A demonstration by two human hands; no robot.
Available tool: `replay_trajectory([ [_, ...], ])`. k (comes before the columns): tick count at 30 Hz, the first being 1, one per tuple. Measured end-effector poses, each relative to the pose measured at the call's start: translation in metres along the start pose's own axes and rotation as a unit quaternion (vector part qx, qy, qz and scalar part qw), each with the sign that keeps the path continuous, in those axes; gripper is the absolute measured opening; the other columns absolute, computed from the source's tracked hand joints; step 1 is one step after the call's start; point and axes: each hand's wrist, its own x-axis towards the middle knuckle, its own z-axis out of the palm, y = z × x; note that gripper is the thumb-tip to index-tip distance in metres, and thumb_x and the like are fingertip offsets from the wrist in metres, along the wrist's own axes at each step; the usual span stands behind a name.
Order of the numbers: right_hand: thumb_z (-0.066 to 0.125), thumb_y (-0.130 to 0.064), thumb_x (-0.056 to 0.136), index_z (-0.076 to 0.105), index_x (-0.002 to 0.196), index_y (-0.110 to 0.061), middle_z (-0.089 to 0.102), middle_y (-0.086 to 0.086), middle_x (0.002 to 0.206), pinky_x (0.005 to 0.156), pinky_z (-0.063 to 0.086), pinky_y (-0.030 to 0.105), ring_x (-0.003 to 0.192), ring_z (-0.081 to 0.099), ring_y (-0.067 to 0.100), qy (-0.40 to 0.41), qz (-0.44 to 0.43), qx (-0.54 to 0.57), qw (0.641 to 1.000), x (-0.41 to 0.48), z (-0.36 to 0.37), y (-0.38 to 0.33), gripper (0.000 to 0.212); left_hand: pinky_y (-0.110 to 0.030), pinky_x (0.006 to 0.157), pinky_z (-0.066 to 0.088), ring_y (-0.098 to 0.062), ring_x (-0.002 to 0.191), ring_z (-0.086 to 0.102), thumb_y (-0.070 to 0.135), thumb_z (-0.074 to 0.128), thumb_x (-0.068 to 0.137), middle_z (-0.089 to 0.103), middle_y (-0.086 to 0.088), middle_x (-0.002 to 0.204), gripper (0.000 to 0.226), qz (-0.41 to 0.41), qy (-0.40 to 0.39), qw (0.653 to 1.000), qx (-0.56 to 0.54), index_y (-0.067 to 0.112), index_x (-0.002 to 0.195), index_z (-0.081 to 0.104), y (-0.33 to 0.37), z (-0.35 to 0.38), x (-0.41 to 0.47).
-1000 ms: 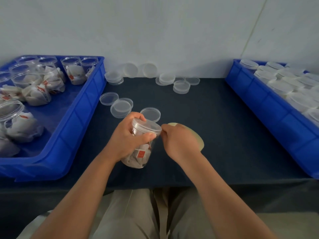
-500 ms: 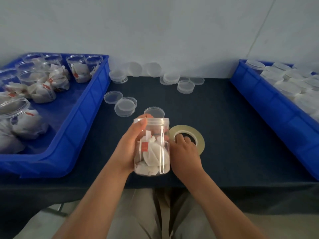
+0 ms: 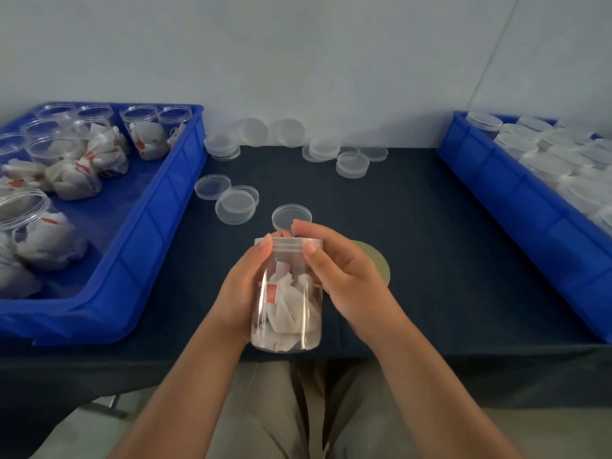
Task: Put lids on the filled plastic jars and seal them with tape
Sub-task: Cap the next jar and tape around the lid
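A clear plastic jar filled with white packets stands upright at the table's near edge, a clear lid on top. My left hand grips its left side, thumb up at the lid's rim. My right hand curls round the lid and upper right side, thumb on the front rim. A yellowish tape roll lies flat on the table just behind my right hand, mostly hidden by it. A loose clear lid lies right behind the jar.
A blue crate at left holds several open filled jars. Another blue crate at right holds several lidded jars. Loose lids and small lid stacks lie scattered on the dark table toward the wall.
My right hand left the tape roll and rose to grip the jar's lid. The jar stays upright in my left hand.
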Motion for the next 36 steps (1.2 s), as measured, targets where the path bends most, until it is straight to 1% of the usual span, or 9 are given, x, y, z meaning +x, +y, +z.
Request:
replay_trajectory([
  [5,0.053,-0.035,0.107,0.054,0.152,-0.025,0.068,-0.010,0.138,0.097,0.054,0.021,0.130,0.064,0.013,-0.013,-0.044,0.048,0.998,-0.006,-0.005,0.009,0.046,-0.035,0.076,0.058,-0.022,0.085,0.068,0.060,0.076,0.088,0.066,-0.012,0.100,0.063,-0.062,-0.037,0.995,-0.061,0.009,0.123,0.062,-0.002,-0.001,0.006],
  [9,0.047,-0.024,0.112,0.051,0.153,-0.018,0.067,0.000,0.141,0.099,0.059,0.035,0.131,0.063,0.024,-0.011,-0.068,0.035,0.997,-0.010,-0.013,0.015,0.042,-0.027,0.073,0.059,-0.014,0.084,0.072,0.088,0.063,0.077,0.074,-0.004,0.097,0.075,-0.074,0.004,0.997,-0.033,0.027,0.117,0.077,-0.004,-0.002,0.009],
  [13,0.046,-0.018,0.112,0.049,0.155,-0.011,0.065,0.002,0.144,0.105,0.056,0.043,0.132,0.063,0.026,-0.026,-0.073,-0.032,0.996,-0.012,-0.025,0.011,0.043,-0.038,0.083,0.060,-0.026,0.096,0.073,0.084,0.060,0.084,0.073,-0.014,0.109,0.082,-0.110,-0.010,0.994,-0.025,0.015,0.127,0.070,-0.006,0.000,0.007],
  [15,0.057,-0.035,0.107,0.045,0.158,-0.020,0.058,-0.015,0.150,0.112,0.050,0.038,0.138,0.056,0.013,-0.052,-0.080,-0.143,0.985,-0.015,-0.029,0.002,0.054,-0.031,0.084,0.061,-0.021,0.106,0.075,0.091,0.046,0.084,0.077,-0.006,0.117,0.076,-0.085,0.048,0.989,0.111,0.034,0.127,0.072,-0.005,0.005,0.005],
  [18,0.069,-0.080,0.080,0.036,0.153,-0.050,0.035,-0.058,0.131,0.095,0.041,0.003,0.126,0.038,-0.027,-0.049,-0.078,-0.344,0.935,-0.021,-0.030,-0.021,0.085,-0.009,0.080,0.054,0.000,0.107,0.072,0.100,0.037,0.076,0.075,0.017,0.118,0.075,0.003,0.035,0.968,0.247,0.052,0.128,0.064,-0.007,0.016,0.002],
  [23,0.072,-0.071,0.077,0.045,0.141,-0.054,0.051,-0.037,0.128,0.091,0.049,0.015,0.119,0.052,-0.012,-0.026,-0.080,-0.400,0.913,-0.032,-0.061,-0.057,0.072,-0.034,0.115,0.037,0.007,0.150,0.029,0.094,0.026,0.087,0.029,0.040,0.157,0.063,0.059,0.010,0.935,0.350,0.075,0.147,0.021,-0.012,0.025,0.007],
  [26,0.065,-0.085,0.069,0.035,0.150,-0.059,0.043,-0.034,0.132,0.092,0.055,0.028,0.117,0.054,-0.004,0.048,-0.034,-0.445,0.893,-0.047,-0.106,-0.077,0.090,-0.038,0.113,0.036,0.013,0.141,0.038,0.098,0.029,0.081,0.037,0.038,0.154,0.061,0.087,0.066,0.941,0.320,0.077,0.139,0.036,-0.003,0.015,0.016],
  [30,0.052,-0.093,0.065,0.038,0.147,-0.055,0.043,-0.019,0.136,0.085,0.043,0.022,0.104,0.052,-0.012,0.229,0.010,-0.531,0.816,-0.063,-0.196,-0.115,0.091,-0.040,0.110,0.043,0.011,0.130,0.049,0.090,0.032,0.085,0.051,0.039,0.136,0.043,0.062,0.122,0.936,0.325,0.076,0.118,0.056,0.001,-0.017,0.022],
  [36,0.060,-0.093,0.054,0.040,0.142,-0.043,0.048,0.011,0.136,0.097,0.054,0.058,0.114,0.062,0.040,0.381,0.151,-0.628,0.662,-0.101,-0.323,-0.149,0.103,-0.057,0.110,0.047,-0.007,0.124,0.062,0.071,0.047,0.082,0.067,0.022,0.126,0.032,0.019,0.179,0.943,0.281,0.063,0.101,0.071,-0.008,-0.068,0.028],
])
